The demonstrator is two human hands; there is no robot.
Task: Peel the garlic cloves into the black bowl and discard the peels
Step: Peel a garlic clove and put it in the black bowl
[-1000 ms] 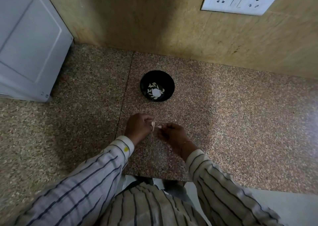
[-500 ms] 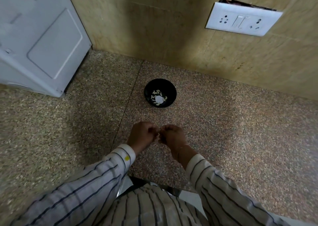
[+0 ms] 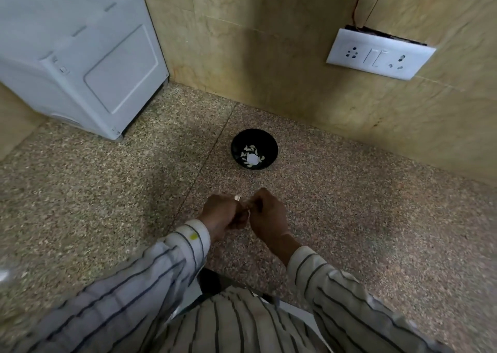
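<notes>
1. Both hands were held together over the speckled stone desk (image 3: 376, 231), nearer the person than the black bowl (image 3: 254, 148); the left hand (image 3: 222, 217) had its fingers curled and pinched a small pale garlic clove (image 3: 237, 197) at its fingertips; the right hand (image 3: 266, 214) was curled against it, fingertips at the same clove, apparently picking at the skin.
2. The clove showed only as a small pale fleck between the hands; whether its peel was off could not be told, the frame being blurred.
3. Change from a second earlier: the clove and a strip of peel had then lain plainly visible between the fingertips; the hands then closed up knuckle to knuckle and largely hid it; the view also tipped upward, showing more of the wall, the switch plate (image 3: 379, 54) and the white appliance (image 3: 80, 54).
4. The bowl stood unmoved, well apart from the hands, near the wall; it held several pale peeled cloves (image 3: 252, 157).
5. Judgement: peeling of this clove was mid-step; the tighter pinch suggested the skin was being worked loose; dropping the clove into the bowl and discarding the peel remained.
</notes>
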